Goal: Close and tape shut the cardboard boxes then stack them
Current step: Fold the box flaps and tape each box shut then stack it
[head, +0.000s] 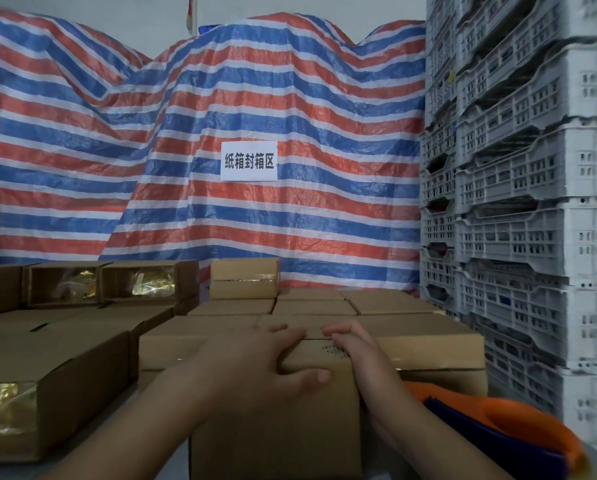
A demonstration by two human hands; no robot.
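Head view shows a closed cardboard box (283,420) standing front and centre, hemmed by open boxes (58,375) on the left, sealed boxes (324,306) behind and stacked grey crates (518,202) on the right; a striped tarp (220,98) walls off the back. An orange tape dispenser (497,420) is blurred and partly cut off at lower right. The left hand (255,362) grips the box's top far edge, thumb across the lid. The right hand (355,348) presses its side with straight fingers.
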